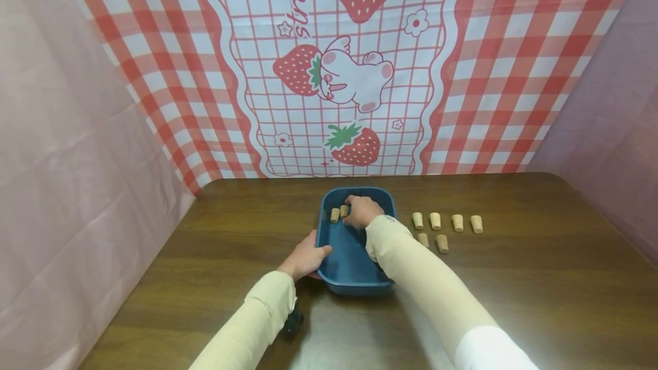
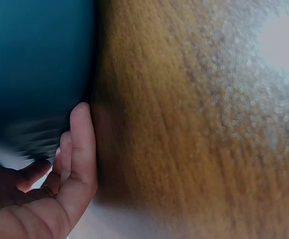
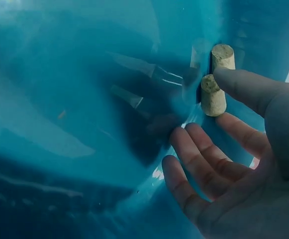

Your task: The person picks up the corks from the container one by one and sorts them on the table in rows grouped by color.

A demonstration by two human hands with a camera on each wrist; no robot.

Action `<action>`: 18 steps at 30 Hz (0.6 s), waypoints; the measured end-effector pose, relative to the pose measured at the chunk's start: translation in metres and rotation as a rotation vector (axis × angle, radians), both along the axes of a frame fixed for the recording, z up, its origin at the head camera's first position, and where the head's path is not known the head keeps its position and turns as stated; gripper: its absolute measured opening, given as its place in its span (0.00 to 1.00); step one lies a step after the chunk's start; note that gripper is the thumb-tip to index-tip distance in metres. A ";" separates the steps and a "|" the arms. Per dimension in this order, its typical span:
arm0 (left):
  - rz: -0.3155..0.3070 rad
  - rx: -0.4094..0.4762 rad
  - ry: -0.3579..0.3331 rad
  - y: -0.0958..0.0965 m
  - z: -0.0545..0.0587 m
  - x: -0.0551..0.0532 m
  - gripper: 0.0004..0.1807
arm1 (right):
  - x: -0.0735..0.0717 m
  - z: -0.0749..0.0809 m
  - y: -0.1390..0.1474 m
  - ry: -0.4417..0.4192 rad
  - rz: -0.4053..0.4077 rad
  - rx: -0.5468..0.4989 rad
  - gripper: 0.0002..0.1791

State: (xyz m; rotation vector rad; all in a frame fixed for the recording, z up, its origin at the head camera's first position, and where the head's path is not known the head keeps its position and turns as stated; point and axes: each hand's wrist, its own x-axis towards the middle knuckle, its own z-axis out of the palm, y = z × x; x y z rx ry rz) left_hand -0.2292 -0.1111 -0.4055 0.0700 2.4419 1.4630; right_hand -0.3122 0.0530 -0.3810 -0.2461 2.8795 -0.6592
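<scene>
A dark blue rectangular bin (image 1: 354, 287) lies on the table. My left hand (image 1: 304, 257) grips its left side, thumb over the rim, and in the left wrist view the fingers lie along the outer wall and underside. My right hand (image 1: 364, 211) reaches inside toward the far end. Two tapered corks stand in the bin there: a left cork (image 1: 335, 215) and a right cork (image 1: 344, 210) beside it. In the right wrist view, thumb and index finger pinch the nearer cork (image 3: 214, 99), while the other cork (image 3: 224, 56) stands just behind. The remaining fingers are loosely spread.
Right of the bin, several more corks (image 1: 457, 222) stand on the brown wooden table (image 1: 534, 278) in two rows, partly near my right sleeve. A strawberry-patterned checked cloth (image 1: 354, 79) hangs behind the table. Pale pink cloth (image 1: 87, 147) hangs at the left.
</scene>
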 end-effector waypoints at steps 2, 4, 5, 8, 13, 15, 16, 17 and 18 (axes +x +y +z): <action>-0.001 -0.003 0.000 0.000 -0.001 0.000 0.26 | 0.000 -0.001 -0.001 0.004 -0.005 0.006 0.30; -0.004 -0.007 0.001 0.000 -0.001 -0.001 0.27 | -0.001 -0.003 -0.002 0.008 -0.012 0.009 0.30; -0.004 -0.008 -0.001 0.000 -0.002 -0.001 0.27 | -0.001 -0.004 -0.002 0.012 -0.016 0.010 0.30; -0.006 -0.015 -0.005 0.000 -0.003 -0.002 0.28 | -0.002 -0.006 -0.003 0.024 -0.029 0.009 0.29; -0.009 -0.020 -0.013 -0.001 -0.003 -0.003 0.29 | -0.003 -0.008 -0.003 0.043 -0.051 0.004 0.27; -0.009 -0.017 -0.011 -0.001 -0.003 -0.003 0.28 | -0.003 -0.009 -0.003 0.052 -0.060 0.003 0.27; -0.010 -0.017 -0.009 -0.001 -0.003 -0.003 0.28 | -0.003 -0.009 -0.003 0.060 -0.064 0.004 0.26; -0.010 -0.016 -0.009 -0.001 -0.003 -0.003 0.28 | -0.003 -0.010 -0.003 0.068 -0.070 0.003 0.25; -0.009 -0.016 -0.008 -0.001 -0.003 -0.004 0.28 | -0.003 -0.010 -0.003 0.075 -0.075 0.002 0.25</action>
